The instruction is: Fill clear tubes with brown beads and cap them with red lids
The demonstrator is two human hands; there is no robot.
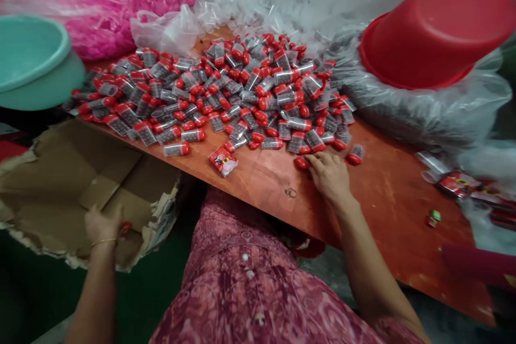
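Note:
My left hand reaches over the torn cardboard box at the left, fingers spread. Just beside it, a small red item lies over the cardboard, blurred. On the table's front part, my right hand has its fingers closed around a small tube whose red cap sticks out to the left; the fingers hide the rest. Another red-capped clear tube is right of that hand. Behind spreads a big pile of clear plastic tubes with red caps, with dark contents. A small red printed packet lies near the edge.
The orange-red table slopes across the view. An upturned red tub rests on bagged goods at the right. A teal basin and a bag of pink pieces stand left. Red packets lie far right.

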